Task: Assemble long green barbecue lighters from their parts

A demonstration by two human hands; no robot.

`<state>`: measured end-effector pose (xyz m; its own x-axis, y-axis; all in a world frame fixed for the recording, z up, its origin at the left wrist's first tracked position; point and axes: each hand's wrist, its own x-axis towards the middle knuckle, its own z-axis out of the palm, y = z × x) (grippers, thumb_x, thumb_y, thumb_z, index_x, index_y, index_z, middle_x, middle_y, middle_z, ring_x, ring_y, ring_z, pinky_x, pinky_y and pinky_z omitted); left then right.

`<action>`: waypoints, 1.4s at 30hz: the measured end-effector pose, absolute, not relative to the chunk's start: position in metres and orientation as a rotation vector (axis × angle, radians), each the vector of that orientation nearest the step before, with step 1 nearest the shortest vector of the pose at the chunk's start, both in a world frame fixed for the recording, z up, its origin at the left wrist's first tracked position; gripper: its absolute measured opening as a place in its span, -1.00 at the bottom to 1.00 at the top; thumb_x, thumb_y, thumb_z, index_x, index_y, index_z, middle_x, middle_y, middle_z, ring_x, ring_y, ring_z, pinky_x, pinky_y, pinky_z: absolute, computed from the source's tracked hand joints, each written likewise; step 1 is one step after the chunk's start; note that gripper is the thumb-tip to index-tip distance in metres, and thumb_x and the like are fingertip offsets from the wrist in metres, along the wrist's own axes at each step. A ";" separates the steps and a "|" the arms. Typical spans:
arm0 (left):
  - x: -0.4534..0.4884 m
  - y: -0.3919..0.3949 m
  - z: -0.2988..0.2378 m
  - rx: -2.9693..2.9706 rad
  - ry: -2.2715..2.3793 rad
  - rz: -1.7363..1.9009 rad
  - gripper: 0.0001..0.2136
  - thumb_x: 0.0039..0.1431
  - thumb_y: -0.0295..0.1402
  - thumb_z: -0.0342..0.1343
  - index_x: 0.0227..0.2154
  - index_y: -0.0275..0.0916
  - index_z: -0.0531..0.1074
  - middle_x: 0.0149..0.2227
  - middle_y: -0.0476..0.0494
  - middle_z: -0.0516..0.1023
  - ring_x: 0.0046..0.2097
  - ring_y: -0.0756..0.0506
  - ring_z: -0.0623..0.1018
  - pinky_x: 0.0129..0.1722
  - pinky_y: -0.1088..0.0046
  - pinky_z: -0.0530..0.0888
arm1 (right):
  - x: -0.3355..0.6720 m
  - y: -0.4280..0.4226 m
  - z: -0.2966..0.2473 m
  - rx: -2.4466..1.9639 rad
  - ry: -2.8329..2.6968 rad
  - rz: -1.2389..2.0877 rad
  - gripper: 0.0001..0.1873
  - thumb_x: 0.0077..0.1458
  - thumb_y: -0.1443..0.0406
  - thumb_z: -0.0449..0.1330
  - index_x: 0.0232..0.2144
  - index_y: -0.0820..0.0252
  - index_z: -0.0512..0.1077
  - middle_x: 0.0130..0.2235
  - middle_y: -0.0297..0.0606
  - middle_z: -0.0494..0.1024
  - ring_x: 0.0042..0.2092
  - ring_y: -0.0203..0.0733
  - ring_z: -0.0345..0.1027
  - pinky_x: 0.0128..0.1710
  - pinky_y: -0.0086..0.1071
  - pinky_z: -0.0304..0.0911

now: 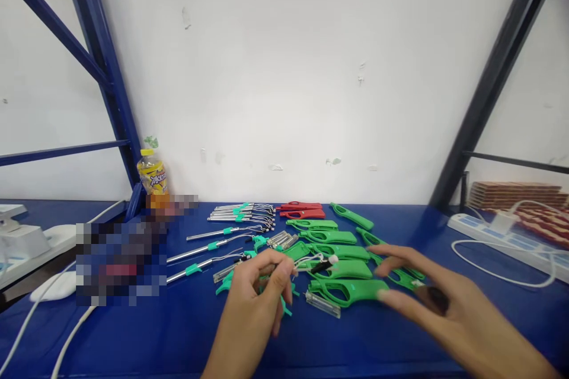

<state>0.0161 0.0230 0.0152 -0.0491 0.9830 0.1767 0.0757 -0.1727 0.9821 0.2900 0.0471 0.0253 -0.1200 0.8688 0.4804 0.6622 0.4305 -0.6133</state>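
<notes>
My left hand point(260, 287) is closed in a pinch at the middle front of the table. From its fingertips, white wire runs to a small black piezo igniter point(326, 265) with a white end, held above the green lighter shells point(344, 269). My right hand point(444, 302), thumb and fingers spread, hovers at the right end of these shells. A dark rounded thing point(435, 299) shows by its palm; whether it is held cannot be made out. Below the shells lies a clear fuel tank point(323, 305). Teal triggers point(284, 308) are partly hidden behind my left hand.
Metal lighter tubes point(242, 211) with wires lie at back left, beside red shells point(302, 213). A drink bottle point(153, 174) stands by the blue frame post. Power strips point(484, 231) and cables flank both sides. A white wall closes the back.
</notes>
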 end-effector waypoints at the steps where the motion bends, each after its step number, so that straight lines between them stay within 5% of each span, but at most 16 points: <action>1: 0.020 0.024 0.012 1.305 1.132 1.335 -0.57 0.28 0.08 0.15 -0.43 -0.22 0.42 -0.57 0.09 0.41 -0.74 0.13 0.25 -0.72 0.60 0.09 | 0.274 0.045 0.031 -1.266 -1.917 0.460 -0.47 0.02 -0.02 0.44 0.03 -0.06 0.61 -0.24 -0.32 0.68 -0.57 -0.30 0.32 -0.60 -0.44 0.30; 7: 0.034 0.025 0.002 1.076 0.855 1.108 -0.55 0.22 0.12 0.25 -0.35 -0.24 0.46 -0.57 0.08 0.45 -0.75 0.16 0.24 -0.80 0.67 0.00 | 0.223 0.044 0.031 -1.104 -1.845 0.926 -0.53 0.05 0.13 0.42 0.05 -0.06 0.62 -0.34 -0.40 0.58 -0.51 -0.33 0.18 -0.52 -0.46 0.16; 10: 0.041 0.025 -0.002 1.053 0.796 0.966 -0.57 0.23 0.08 0.27 -0.34 -0.25 0.47 -0.58 0.06 0.46 -0.75 0.15 0.24 -0.80 0.67 0.01 | 0.220 0.050 0.021 -1.032 -1.799 0.945 -0.76 0.14 0.10 0.35 -0.23 0.06 0.69 -0.39 -0.34 0.58 -0.47 -0.28 0.21 -0.49 -0.42 0.11; 14: 0.049 0.028 -0.008 0.981 0.753 0.919 -0.56 0.26 0.08 0.21 -0.30 -0.28 0.51 -0.62 0.04 0.46 -0.78 0.14 0.20 -0.81 0.63 -0.03 | 0.217 0.057 0.015 -0.924 -1.774 0.947 -0.63 0.22 0.11 0.32 -0.57 0.15 0.53 -0.56 -0.40 0.44 -0.50 -0.30 0.15 -0.50 -0.43 0.05; 22: 0.036 0.023 0.004 0.931 0.631 0.888 -0.68 0.14 -0.28 0.24 -0.10 -0.36 0.64 -0.43 -0.18 0.62 -0.58 0.08 0.44 -0.65 0.64 0.12 | 0.221 0.059 0.014 -0.954 -1.717 0.933 -0.62 0.21 0.16 0.32 -0.60 0.16 0.46 -0.59 -0.45 0.32 -0.52 -0.34 0.07 -0.52 -0.44 0.00; 28: 0.038 0.018 0.010 1.004 0.564 0.826 -0.66 0.32 -0.20 0.25 0.06 -0.26 0.60 -0.21 -0.28 0.68 -0.40 0.03 0.52 -0.49 0.59 0.23 | 0.231 0.056 0.019 -1.008 -1.677 0.927 -0.66 0.16 0.11 0.34 -0.56 0.15 0.54 -0.58 -0.42 0.39 -0.51 -0.30 0.15 -0.51 -0.43 0.07; 33: 0.035 0.015 0.014 0.907 0.614 0.796 -0.68 0.24 -0.23 0.36 0.02 -0.19 0.65 -0.11 -0.21 0.57 -0.35 0.05 0.47 -0.48 0.58 0.20 | 0.236 0.057 0.020 -1.015 -1.679 0.838 -0.60 0.26 0.04 0.27 -0.53 0.13 0.56 -0.52 -0.35 0.49 -0.49 -0.25 0.24 -0.52 -0.42 0.11; 38: 0.030 0.014 0.010 0.822 0.697 0.800 -0.61 0.14 -0.19 0.44 -0.01 -0.22 0.68 -0.38 -0.10 0.41 -0.37 0.02 0.34 -0.47 0.54 0.15 | 0.241 0.060 0.020 -1.036 -1.656 0.745 -0.60 0.27 0.04 0.26 -0.52 0.11 0.57 -0.46 -0.31 0.56 -0.43 -0.19 0.33 -0.54 -0.41 0.11; 42: 0.034 0.013 0.010 0.899 0.759 0.833 -0.53 0.12 -0.06 0.43 0.00 -0.25 0.66 -0.40 -0.08 0.38 -0.35 -0.02 0.31 -0.47 0.51 0.12 | 0.243 0.060 0.020 -1.026 -1.659 0.720 -0.64 0.29 0.07 0.25 -0.48 0.09 0.59 -0.47 -0.35 0.55 -0.46 -0.22 0.29 -0.52 -0.42 0.14</action>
